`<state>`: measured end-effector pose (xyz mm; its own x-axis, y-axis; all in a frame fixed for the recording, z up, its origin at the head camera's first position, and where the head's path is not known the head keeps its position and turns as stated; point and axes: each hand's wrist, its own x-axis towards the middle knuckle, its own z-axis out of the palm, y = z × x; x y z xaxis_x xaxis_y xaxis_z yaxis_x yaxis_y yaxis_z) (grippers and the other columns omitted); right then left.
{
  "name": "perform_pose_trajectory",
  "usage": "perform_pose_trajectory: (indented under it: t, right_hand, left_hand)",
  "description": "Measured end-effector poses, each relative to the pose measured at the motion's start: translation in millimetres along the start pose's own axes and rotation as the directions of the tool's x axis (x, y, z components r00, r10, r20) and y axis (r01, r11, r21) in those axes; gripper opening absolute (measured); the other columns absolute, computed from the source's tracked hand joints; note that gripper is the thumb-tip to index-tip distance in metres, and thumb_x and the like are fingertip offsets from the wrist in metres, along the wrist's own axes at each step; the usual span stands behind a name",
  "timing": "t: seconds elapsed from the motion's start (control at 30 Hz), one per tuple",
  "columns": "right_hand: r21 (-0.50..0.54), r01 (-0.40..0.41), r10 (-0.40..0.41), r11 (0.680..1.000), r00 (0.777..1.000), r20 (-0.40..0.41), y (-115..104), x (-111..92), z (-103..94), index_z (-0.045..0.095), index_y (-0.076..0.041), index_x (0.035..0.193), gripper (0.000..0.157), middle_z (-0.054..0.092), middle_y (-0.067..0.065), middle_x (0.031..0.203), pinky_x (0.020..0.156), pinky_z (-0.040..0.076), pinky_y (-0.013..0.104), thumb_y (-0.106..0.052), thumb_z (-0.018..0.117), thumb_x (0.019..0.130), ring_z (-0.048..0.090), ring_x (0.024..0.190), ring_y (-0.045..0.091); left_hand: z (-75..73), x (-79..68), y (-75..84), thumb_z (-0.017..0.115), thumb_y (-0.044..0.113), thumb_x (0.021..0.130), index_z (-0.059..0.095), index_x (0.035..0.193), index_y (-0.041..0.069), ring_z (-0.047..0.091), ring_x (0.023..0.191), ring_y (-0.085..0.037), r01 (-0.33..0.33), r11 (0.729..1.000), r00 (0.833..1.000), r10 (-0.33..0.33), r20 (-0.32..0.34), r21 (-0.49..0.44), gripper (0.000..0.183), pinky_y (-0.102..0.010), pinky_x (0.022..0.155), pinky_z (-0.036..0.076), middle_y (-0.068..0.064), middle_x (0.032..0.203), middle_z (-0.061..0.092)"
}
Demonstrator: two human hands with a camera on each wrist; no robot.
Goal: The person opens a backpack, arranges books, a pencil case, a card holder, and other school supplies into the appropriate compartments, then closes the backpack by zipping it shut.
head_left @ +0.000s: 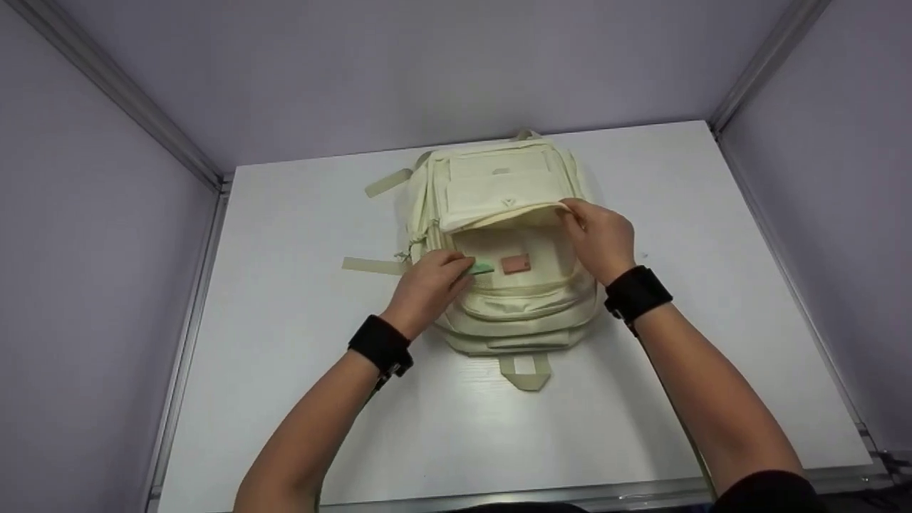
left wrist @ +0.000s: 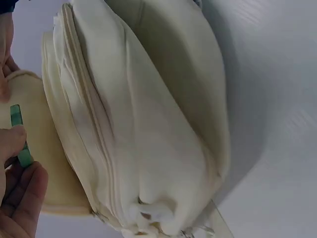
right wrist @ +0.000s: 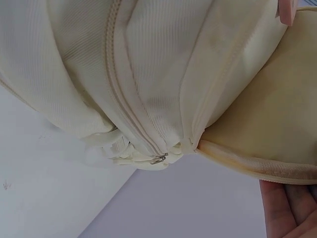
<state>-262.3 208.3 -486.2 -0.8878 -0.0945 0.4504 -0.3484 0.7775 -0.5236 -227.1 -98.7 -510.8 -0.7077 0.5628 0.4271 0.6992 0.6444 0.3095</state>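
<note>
A cream backpack (head_left: 513,313) lies on the white table with its front pocket unzipped. My right hand (head_left: 600,235) grips the edge of the pocket's flap (head_left: 524,215) and holds it raised. Between the thumb and fingers of my left hand (head_left: 431,288) is a small, flat green block (left wrist: 20,134), pinched over the left side of the pocket opening. A small pink block (head_left: 516,263) lies at the opening, to the right of the green one. Its end also shows at the top of the right wrist view.
Two loose straps (head_left: 372,266) stick out from the backpack's left side, and a loop handle (head_left: 526,381) points toward the table's front edge. Grey panels (head_left: 456,71) in metal frames enclose the table (head_left: 299,299) at the back and both sides.
</note>
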Motion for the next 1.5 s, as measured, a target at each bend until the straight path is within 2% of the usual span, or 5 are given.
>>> perform_pose_trajectory:
  t: [0.73,1.0,1.13,1.3,1.5]
  right_hand:
    - [0.002,-0.013,0.013,1.000,1.000,0.002,-4,3,7.5,0.077,-0.009,0.117,0.025,0.076,0.011,0.090,0.066,0.053,0.045,-0.025,0.067,0.101,0.067,0.070,0.026]
    - [0.019,0.003,-0.003,1.000,1.000,0.010,-5,5,12.3,0.077,-0.010,0.117,0.025,0.077,0.011,0.094,0.067,0.053,0.044,-0.026,0.066,0.102,0.068,0.071,0.026]
    - [0.021,0.010,-0.010,1.000,1.000,-0.003,-2,2,10.2,0.077,-0.009,0.117,0.025,0.077,0.012,0.097,0.069,0.053,0.046,-0.025,0.067,0.102,0.070,0.074,0.028]
    - [0.025,0.002,-0.001,1.000,0.999,-0.041,5,-2,4.8,0.077,-0.007,0.116,0.025,0.077,0.013,0.102,0.071,0.054,0.048,-0.024,0.069,0.100,0.070,0.078,0.030]
    - [0.028,0.005,-0.005,1.000,0.999,-0.032,8,-8,6.0,0.076,-0.008,0.118,0.023,0.076,0.012,0.109,0.074,0.055,0.047,-0.022,0.067,0.101,0.071,0.086,0.029]
  left_hand:
    - [58.0,66.5,13.4,0.060,0.018,0.105,0.074,0.093,0.014,0.066,0.081,-0.021,0.069,0.951,0.998,-0.065,-0.023,0.303,0.019,-0.035,0.065,0.055,-0.004,0.099,0.068]
    - [44.1,61.3,10.2,0.066,0.021,0.102,0.073,0.113,0.010,0.068,0.095,-0.027,0.128,0.980,0.989,-0.137,0.053,0.154,0.017,-0.040,0.080,0.055,-0.008,0.109,0.069]
    - [34.6,48.9,19.2,0.072,0.021,0.098,0.076,0.106,0.009,0.066,0.089,-0.026,0.016,0.997,0.995,-0.009,-0.094,0.080,0.016,-0.037,0.079,0.055,-0.007,0.100,0.069]
    - [18.7,48.3,34.0,0.069,0.023,0.100,0.074,0.117,0.008,0.064,0.105,-0.024,-0.181,0.979,0.934,0.200,-0.296,0.091,0.023,-0.033,0.092,0.053,-0.008,0.113,0.066]
    - [3.0,55.3,24.4,0.065,0.021,0.103,0.064,0.136,0.008,0.059,0.126,-0.024,0.017,0.990,0.972,0.017,-0.234,0.141,0.036,-0.033,0.107,0.045,-0.009,0.134,0.065]
